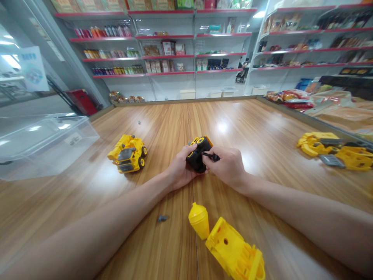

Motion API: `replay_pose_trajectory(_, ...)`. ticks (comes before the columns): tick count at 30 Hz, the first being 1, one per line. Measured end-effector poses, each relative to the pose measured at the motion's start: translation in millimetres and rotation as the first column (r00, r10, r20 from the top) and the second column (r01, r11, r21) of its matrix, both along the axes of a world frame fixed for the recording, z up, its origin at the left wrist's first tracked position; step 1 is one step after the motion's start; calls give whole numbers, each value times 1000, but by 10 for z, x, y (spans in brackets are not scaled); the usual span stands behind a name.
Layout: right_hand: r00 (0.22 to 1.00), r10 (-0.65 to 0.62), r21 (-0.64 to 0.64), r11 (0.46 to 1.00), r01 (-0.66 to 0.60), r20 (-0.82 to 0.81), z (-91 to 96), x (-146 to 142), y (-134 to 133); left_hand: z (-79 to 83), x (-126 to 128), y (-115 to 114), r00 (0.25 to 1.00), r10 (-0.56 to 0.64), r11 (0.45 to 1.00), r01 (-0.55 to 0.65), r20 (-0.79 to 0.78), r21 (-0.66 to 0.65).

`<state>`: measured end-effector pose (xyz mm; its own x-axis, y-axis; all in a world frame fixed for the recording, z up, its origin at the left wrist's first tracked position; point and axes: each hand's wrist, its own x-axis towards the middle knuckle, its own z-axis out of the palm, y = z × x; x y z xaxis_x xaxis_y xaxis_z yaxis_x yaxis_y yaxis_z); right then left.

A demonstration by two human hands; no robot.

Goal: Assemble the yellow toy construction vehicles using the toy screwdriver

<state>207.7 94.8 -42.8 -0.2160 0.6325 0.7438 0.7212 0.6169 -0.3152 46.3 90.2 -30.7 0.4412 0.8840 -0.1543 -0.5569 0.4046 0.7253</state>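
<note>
Gripping a black toy chassis [198,155] with yellow wheels, the left hand [181,168] cups it over the middle of the wooden table [262,132]. The right hand [226,167] pinches a small black tool [211,156] against the chassis; it is probably a screwdriver, though the fingers hide most of it. Left of the hands sits a yellow toy truck [127,153]. On the near side, a grey screw [162,218] lies left of a yellow cone [199,220], which touches a yellow dump bed [233,249]. More yellow toy parts [329,149] lie far right.
</note>
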Motion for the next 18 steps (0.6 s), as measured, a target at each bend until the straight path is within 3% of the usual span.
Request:
replay_pose_trajectory(7, 986, 157, 24, 987, -159, 51, -16, 21, 5, -19, 6, -3, 998, 64, 997, -65, -9, -41)
replay_pose_trajectory(12, 989, 143, -22, 990, -142, 39, -25, -14, -44, -4, 17, -11, 995, 98, 994, -97, 0, -50)
replay_pose_trajectory(18, 978, 210, -57, 976, -210, -6, 41, -3, -83, 10, -26, 18, 999, 27, 998, -26, 24, -65)
